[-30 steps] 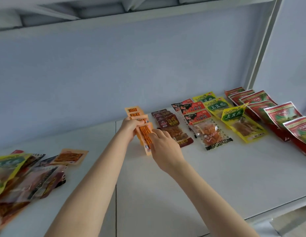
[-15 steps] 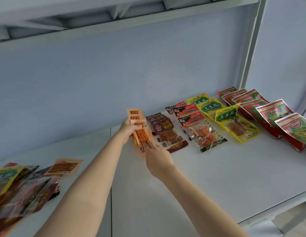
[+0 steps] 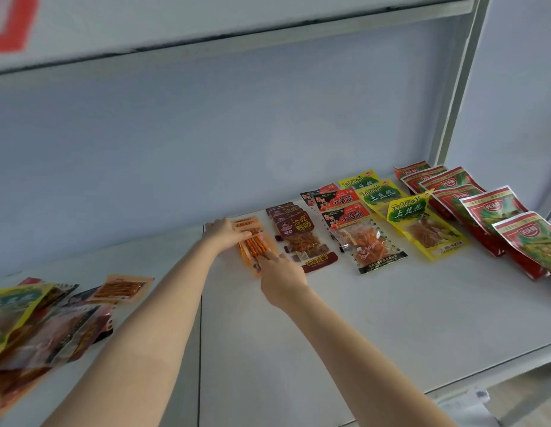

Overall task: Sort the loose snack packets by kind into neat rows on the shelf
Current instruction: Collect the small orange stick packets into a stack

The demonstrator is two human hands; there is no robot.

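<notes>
Lying nearest at the left, a loose heap of mixed packets (image 3: 37,322) is seen on the shelf (image 3: 391,318). The orange packets (image 3: 252,245) are pinned flat mid-shelf: right hand (image 3: 281,280) fingertips at the near end, left hand (image 3: 225,234) spread on the far end. Sorted rows (image 3: 391,217) extend rightward.

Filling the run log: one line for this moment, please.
phase: aligning row | both hands: left hand, right hand on orange packets | unsorted pile at left
</notes>
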